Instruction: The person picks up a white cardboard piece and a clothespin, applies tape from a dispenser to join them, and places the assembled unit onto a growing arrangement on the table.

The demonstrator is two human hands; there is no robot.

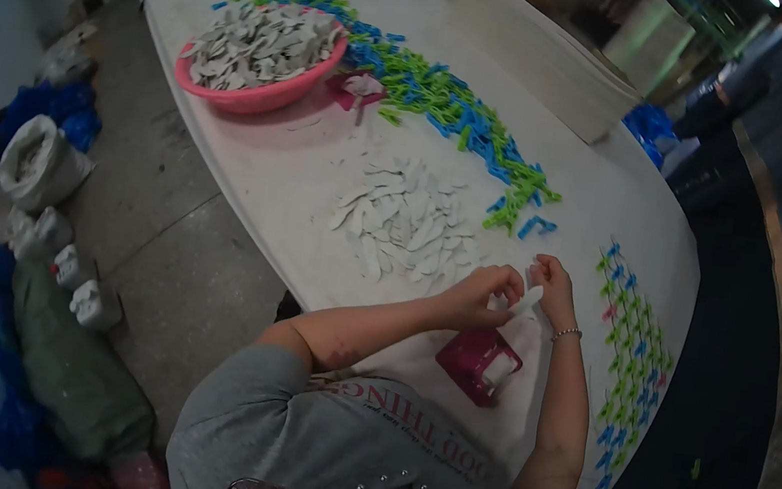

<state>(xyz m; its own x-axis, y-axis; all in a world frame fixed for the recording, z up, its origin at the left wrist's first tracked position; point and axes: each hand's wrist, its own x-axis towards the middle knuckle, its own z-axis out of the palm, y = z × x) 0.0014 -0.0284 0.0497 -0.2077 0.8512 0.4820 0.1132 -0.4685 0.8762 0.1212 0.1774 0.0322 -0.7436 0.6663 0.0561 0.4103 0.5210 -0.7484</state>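
Note:
My left hand pinches a flat white leaf-shaped piece between thumb and fingers. Just to its right, my right hand has its fingers closed near that piece; whatever is between them is too small to make out. Below the hands sits a small magenta basket with a white object inside. A loose pile of similar white pieces spreads over the white table to the left of my hands. Beyond my fingers lie blue and green clips, a few of them apart from the long heap.
A pink basin heaped with white pieces stands farther up the table, beside a small magenta container. Rows of joined green and blue clips lie along the right edge. Sacks and jugs line the floor at left. A person's arm shows at the back.

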